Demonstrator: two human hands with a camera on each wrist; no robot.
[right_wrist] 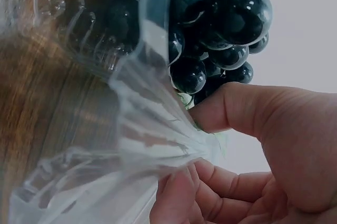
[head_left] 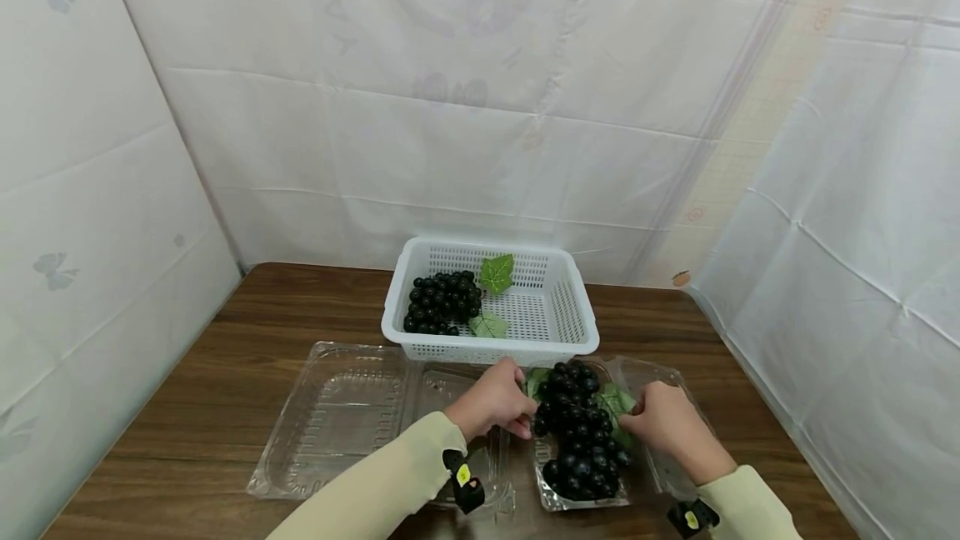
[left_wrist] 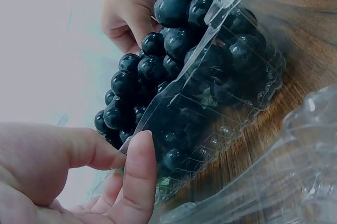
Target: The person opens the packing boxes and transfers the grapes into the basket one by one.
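Note:
A bunch of dark grapes (head_left: 577,440) with green leaves (head_left: 618,411) sits in a clear plastic box (head_left: 588,504) at the front right of the table. My left hand (head_left: 498,400) is at the box's left side; thumb and index finger (left_wrist: 139,176) pinch the rim between them. On the opposite side, my right hand (head_left: 667,423) pinches the creased plastic (right_wrist: 158,134) where the lid (head_left: 678,473) folds out, its thumb inside beside a leaf. Grapes rise above the rim in both wrist views.
Behind stands a white basket (head_left: 491,346) holding another dark grape bunch (head_left: 442,302) and leaves. To the left lies another clear box (head_left: 330,423), lid spread open, partly under my left forearm. White sheets (head_left: 450,148) hang around the wooden table (head_left: 187,407).

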